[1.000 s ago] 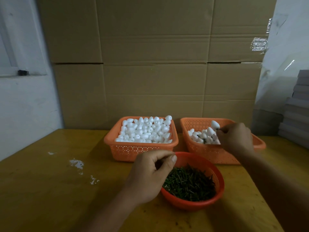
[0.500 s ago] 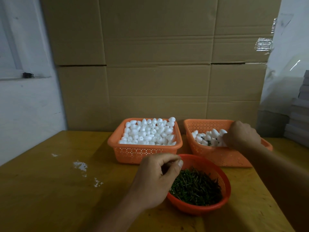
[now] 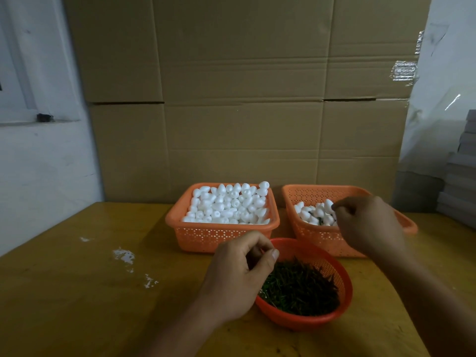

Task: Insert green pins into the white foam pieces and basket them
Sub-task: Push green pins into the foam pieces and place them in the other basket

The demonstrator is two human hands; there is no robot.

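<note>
My left hand (image 3: 239, 276) hovers at the left rim of the round orange bowl (image 3: 342, 300), which holds a heap of green pins (image 3: 301, 289). Its fingers are curled, thumb against the index finger, and nothing shows between them. My right hand (image 3: 368, 222) reaches into the right orange basket (image 3: 319, 238), fingers curled downward. Its fingertips are right beside a white foam piece (image 3: 328, 203) on top of the small pile there; whether they pinch it is unclear. The left orange basket (image 3: 221, 234) is full of plain white foam pieces (image 3: 229, 204).
All three containers stand on a yellow wooden table (image 3: 77, 292) with white flecks (image 3: 123, 255) at the left. A wall of cardboard boxes (image 3: 244, 99) rises just behind the baskets. Grey stacked boards (image 3: 461, 181) sit at the far right.
My right hand lowered the foam piece from above the right basket down to the pile inside it. My left hand stayed curled beside the pin bowl.
</note>
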